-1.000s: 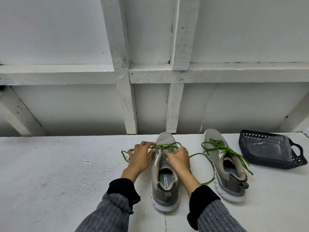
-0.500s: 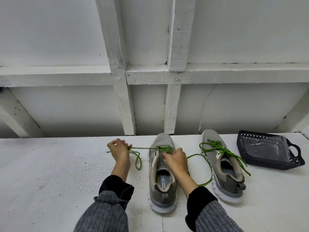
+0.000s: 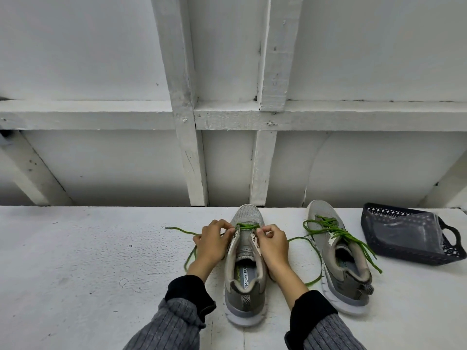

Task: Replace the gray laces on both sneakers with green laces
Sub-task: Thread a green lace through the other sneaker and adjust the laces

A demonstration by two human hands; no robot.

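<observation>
Two grey sneakers stand toe-away on the white table. The near sneaker [image 3: 245,281] has a green lace [image 3: 246,226] crossing only its front eyelets, with loose ends trailing left and right. My left hand [image 3: 214,242] pinches the lace at the shoe's left eyelet edge. My right hand [image 3: 273,245] pinches it at the right eyelet edge. The right sneaker [image 3: 338,261] carries a second green lace [image 3: 336,232] threaded up its front, ends hanging loose. No gray laces are in sight.
A dark plastic basket [image 3: 452,251] with a clear bag inside lies tilted at the far right. A white wall with wooden beams [image 3: 189,147] rises right behind the table's back edge. Bare table [image 3: 88,261] stretches to the left.
My left hand came back from the left, where it had drawn the lace out, to the shoe's left eyelets. My right hand stayed at the right eyelets.
</observation>
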